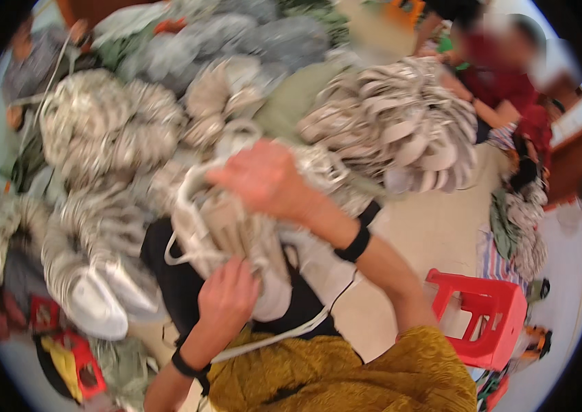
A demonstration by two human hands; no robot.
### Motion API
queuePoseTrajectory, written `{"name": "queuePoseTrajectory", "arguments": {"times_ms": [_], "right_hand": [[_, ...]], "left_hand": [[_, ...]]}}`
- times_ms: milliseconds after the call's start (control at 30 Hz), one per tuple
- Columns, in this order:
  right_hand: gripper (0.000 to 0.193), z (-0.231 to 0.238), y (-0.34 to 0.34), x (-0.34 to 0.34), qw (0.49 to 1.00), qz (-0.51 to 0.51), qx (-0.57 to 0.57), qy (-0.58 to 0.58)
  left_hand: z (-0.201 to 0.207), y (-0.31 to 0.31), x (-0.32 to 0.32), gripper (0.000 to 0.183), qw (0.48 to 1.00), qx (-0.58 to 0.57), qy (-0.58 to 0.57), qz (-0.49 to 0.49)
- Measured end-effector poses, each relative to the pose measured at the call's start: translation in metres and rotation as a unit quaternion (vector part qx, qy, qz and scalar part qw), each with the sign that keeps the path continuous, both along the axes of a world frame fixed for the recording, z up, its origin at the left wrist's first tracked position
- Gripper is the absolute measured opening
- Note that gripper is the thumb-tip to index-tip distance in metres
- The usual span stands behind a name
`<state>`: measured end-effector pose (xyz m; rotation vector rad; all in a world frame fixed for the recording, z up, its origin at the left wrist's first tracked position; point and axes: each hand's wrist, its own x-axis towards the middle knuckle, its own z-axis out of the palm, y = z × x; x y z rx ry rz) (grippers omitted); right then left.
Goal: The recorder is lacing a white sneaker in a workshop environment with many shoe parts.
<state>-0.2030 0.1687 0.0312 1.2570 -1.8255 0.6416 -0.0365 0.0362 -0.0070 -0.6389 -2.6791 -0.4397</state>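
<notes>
Beyond the red stool (513,317), there is room to pass over the floor (432,230); farther from it, a shoe pile (401,120) blocks.

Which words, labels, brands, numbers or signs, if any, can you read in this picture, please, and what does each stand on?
None can be read.
The beige pieces between the left hand and right hand: no readable text; blurred.
The stacked pale pieces: none readable.
The red stool: none readable.
Anything smaller is too blurred to tell.
</notes>
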Motion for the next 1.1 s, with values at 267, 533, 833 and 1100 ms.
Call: {"name": "queuePoseTrajectory", "arguments": {"times_ms": [267, 533, 833, 1100], "right_hand": [[0.027, 0.013, -0.023, -0.061, 0.998, -0.049, 0.021, 0.011], [0.031, -0.007, -0.005, -0.044, 0.987, -0.089, 0.014, -0.130], [0.026, -0.061, 0.054, 0.109, 0.877, -0.018, -0.051, -0.477], [0.028, -0.072, 0.045, 0.136, 0.844, 0.024, -0.076, -0.531]], "left_hand": [[-0.002, -0.006, 0.007, 0.035, 0.998, 0.026, -0.051, 0.014], [0.011, -0.026, 0.017, 0.039, 0.987, 0.154, -0.035, -0.029], [0.000, -0.016, 0.013, 0.037, 0.998, -0.058, -0.020, -0.004], [0.016, -0.006, 0.009, 0.033, 0.993, -0.083, -0.078, -0.033]]}}
